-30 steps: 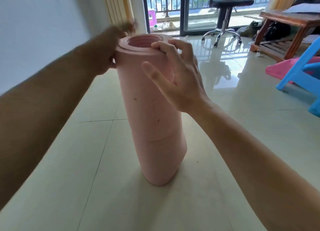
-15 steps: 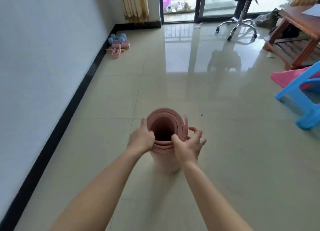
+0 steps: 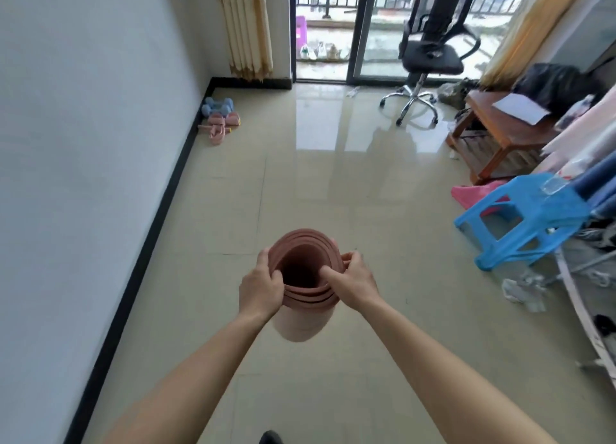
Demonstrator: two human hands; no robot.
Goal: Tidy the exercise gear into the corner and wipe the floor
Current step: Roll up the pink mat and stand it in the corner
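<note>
A pink rolled foam exercise mat (image 3: 301,323) was stood upright on end, its spiralled top splayed open. Small blue and pink dumbbells (image 3: 219,111) were grouped on the beige tiled floor (image 3: 333,193) beside the white wall (image 3: 83,143).

Forearms extended forward; left grip (image 3: 258,288), right grip (image 3: 355,280) curled over rolled mat (image 3: 300,323) rim, thumbs inside.
</note>
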